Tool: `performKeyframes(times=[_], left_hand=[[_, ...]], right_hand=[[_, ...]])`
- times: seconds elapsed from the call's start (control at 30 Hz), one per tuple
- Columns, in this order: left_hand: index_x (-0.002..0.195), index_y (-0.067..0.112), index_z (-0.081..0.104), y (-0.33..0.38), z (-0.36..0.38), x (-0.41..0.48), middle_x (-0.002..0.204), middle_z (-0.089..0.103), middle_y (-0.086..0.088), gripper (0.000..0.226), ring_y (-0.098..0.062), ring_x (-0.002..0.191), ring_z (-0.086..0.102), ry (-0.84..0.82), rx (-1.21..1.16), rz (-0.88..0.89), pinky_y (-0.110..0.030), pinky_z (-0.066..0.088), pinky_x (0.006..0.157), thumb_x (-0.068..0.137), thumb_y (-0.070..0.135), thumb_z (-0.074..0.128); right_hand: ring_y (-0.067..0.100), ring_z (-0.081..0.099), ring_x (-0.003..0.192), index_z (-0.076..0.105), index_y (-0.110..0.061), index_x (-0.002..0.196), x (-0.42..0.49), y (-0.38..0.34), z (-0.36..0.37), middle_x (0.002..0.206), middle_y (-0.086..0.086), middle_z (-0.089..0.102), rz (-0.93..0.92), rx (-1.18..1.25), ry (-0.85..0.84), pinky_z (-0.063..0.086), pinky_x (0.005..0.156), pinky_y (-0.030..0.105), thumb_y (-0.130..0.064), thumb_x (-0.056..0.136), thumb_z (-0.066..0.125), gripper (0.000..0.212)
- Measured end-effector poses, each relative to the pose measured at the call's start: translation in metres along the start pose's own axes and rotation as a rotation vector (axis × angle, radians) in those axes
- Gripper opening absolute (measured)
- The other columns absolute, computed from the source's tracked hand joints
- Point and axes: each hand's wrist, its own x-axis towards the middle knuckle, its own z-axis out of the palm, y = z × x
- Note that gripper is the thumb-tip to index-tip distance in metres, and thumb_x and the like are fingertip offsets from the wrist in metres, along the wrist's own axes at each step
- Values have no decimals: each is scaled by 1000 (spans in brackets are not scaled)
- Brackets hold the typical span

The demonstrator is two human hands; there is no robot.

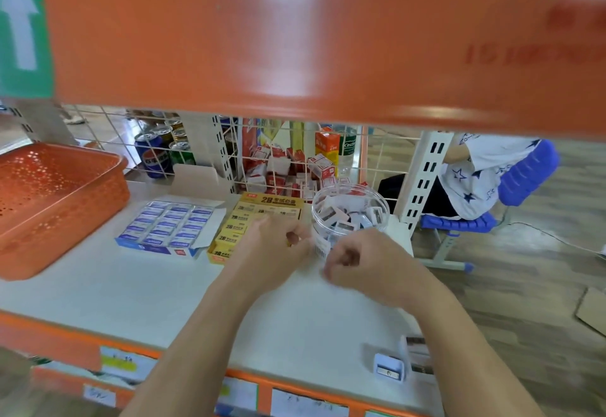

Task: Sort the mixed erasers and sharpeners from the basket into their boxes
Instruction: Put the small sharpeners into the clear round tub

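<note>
Shelf (131, 285) carried a jar (316, 219). Left hand (272, 247) and right hand (359, 264) sat just before the jar, fingers curled; any hold could not be told.

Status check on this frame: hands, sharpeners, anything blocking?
Left hand and right hand curled beside the clear sharpener tub; grip unclear. Loose sharpener on shelf front. Orange basket far left, tub mouth unobstructed.

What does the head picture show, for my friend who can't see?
Fingers curled, the left hand and right hand hover by a clear tub of sharpeners on a shelf. Left of it sit a yellow box, a blue box and an orange basket; one sharpener lies near the front.
</note>
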Motion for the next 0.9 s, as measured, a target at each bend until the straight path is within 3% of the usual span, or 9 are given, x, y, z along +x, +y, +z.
performKeyframes(times=[0.1,0.17,0.27,0.33,0.43,0.53,0.7,0.8,0.9], left_hand=[[78,21,68,5,5,-8,79,65,8,14,-12,72,61,-109,-35,-52,-28,51,59,88,25,59],[80,20,69,9,9,-15,80,67,8,14,-11,69,61,-213,-60,-26,-29,54,62,88,24,59],[87,25,71,16,15,-25,81,65,14,11,-2,70,61,-376,-45,56,-21,54,64,87,32,63],[97,28,71,22,20,-30,83,61,18,16,4,73,58,-500,-38,106,-14,49,67,85,38,67],[108,32,66,32,29,-35,93,57,18,33,0,76,57,-699,-62,156,-23,53,72,78,44,74],[109,31,65,41,40,-39,102,59,16,39,2,76,52,-806,-43,216,-21,46,67,74,40,79],[95,26,69,47,47,-35,83,60,15,21,-12,75,60,-767,-51,267,-31,52,66,77,35,76],[89,32,68,47,42,-29,69,54,24,14,2,61,51,-699,-61,282,-16,38,56,77,37,75],[83,35,64,50,29,-21,65,53,25,12,5,58,48,-589,-78,284,-11,34,54,78,38,74]], right_hand=[[0,48,51,69,-14,74,10,2,-12,65,-2,64,-63,164,424,40,51,12,-26,81,69,15],[0,53,59,70,-13,84,19,7,-16,71,-4,65,-31,144,591,40,54,10,-30,84,67,17],[7,59,75,66,-16,97,23,16,-16,83,-5,65,46,124,658,43,62,19,-33,89,62,20],[9,59,73,66,-16,93,19,18,-16,80,-4,65,33,156,679,45,63,24,-30,90,61,16],[3,45,49,66,-11,75,10,21,-18,60,-4,58,23,152,620,38,53,23,-23,90,60,20],[8,38,46,60,1,70,-1,28,-20,55,3,50,79,125,464,36,49,25,-22,89,60,29],[10,34,44,54,4,71,-23,45,-23,56,4,46,154,52,239,32,44,21,-31,90,61,41],[11,36,49,56,1,70,-36,53,-27,57,1,46,185,-5,112,33,50,24,-36,88,63,42],[9,42,51,64,-9,74,-49,55,-30,60,-4,52,263,-35,4,37,55,24,-38,81,69,30]])
